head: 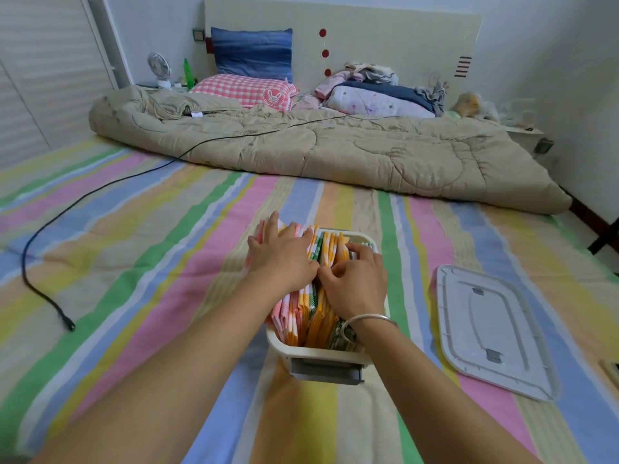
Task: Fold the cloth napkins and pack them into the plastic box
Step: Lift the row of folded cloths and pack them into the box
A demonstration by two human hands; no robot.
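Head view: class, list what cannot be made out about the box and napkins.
Plastic box floor: head view, covered by napkins.
Napkin count: head view, left hand and right hand lie over them.
Right grip: head view, curled fingers sink between folds.

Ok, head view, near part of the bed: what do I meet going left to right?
Black cable → left hand → right hand → lid. The plastic box of napkins lies under both hands, so I leave it out.

The left hand (281, 259) and right hand (356, 283) hide the middle napkins (311, 324). The bedside clutter (469, 103) at upper right is too blurred to identify.
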